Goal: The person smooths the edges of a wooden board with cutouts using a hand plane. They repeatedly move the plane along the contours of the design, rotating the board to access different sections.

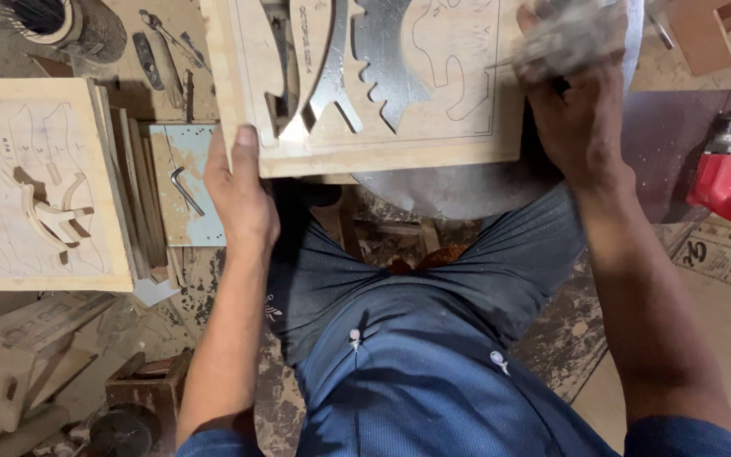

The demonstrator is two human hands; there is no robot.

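left hand (pixel 243 190): grip clamps near-left edge of wooden panel (pixel 467 127) | right hand (pixel 573 93): grip clenched on blurred grey pad (pixel 573 38) atop panel's right side | panel over round metal bench (pixel 458 190)

Pale cut-out wooden board (pixel 433 135) flat

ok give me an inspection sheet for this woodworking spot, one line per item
surface: round metal table, dusty, partly under the board
job's things: pale wooden board with curved shapes cut out and pencilled outlines
clutter: second cut board at left, hex key on a blue-grey panel, red power tool at right
grippers: left hand grips the board's near edge; right hand on its right edge, blurred, fingers closed on something unclear
cables: nothing seen
surroundings: stained floor, wood offcuts lower left
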